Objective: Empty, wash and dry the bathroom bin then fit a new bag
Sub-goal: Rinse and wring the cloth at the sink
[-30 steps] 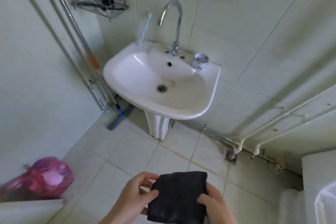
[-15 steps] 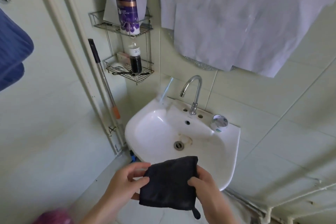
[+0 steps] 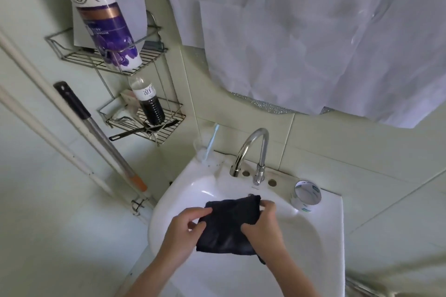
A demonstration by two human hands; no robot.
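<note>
Both hands hold a dark folded cloth (image 3: 229, 224) over the basin of a white sink (image 3: 321, 255). The left hand (image 3: 184, 231) pinches the cloth's left edge between thumb and fingers; the right hand (image 3: 261, 226) grips its right edge, fingers curled over the top corner. The bin itself is out of view. Behind the cloth, a chrome tap (image 3: 255, 152) arches over the basin; a small round tub (image 3: 306, 196) lies on the sink's right ledge and a clear cup with a toothbrush (image 3: 211, 143) stands at its left corner. A mop handle (image 3: 101, 137) leans on the left wall. Farther up, a wire rack (image 3: 154, 132) carries a dark bottle (image 3: 149, 103) and a purple-and-white bottle (image 3: 106, 21). White fabric (image 3: 313, 31) hangs above.
</note>
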